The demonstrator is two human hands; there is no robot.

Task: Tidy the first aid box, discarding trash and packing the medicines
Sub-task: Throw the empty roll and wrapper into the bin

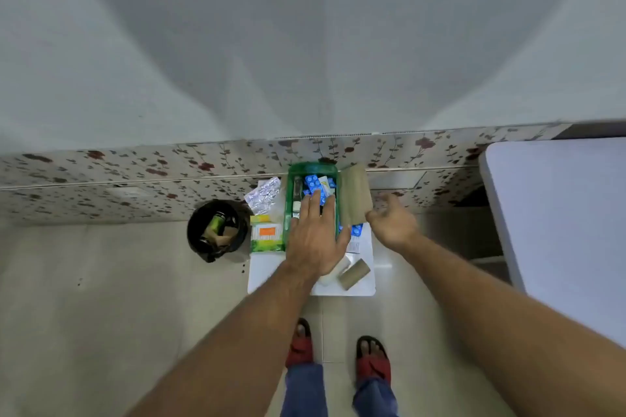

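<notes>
A green first aid box (312, 168) stands on a small white table (267, 272), holding blue blister packs (313, 182) and a small bottle (297, 191). My left hand (313, 237) lies flat over the box with fingers spread, holding nothing. My right hand (391, 220) pinches the near end of a tan bandage roll (354, 198) just right of the box. A second tan roll (354, 274) and a white item lie at the table's front. Silver blister strips (264, 195) and a green-and-orange carton (267, 235) sit left of the box.
A black bin (216, 230) with trash in it stands on the floor left of the table. A flowered wall runs behind. A large white table (559, 213) fills the right side. My feet in red sandals (338, 352) stand on the tiled floor.
</notes>
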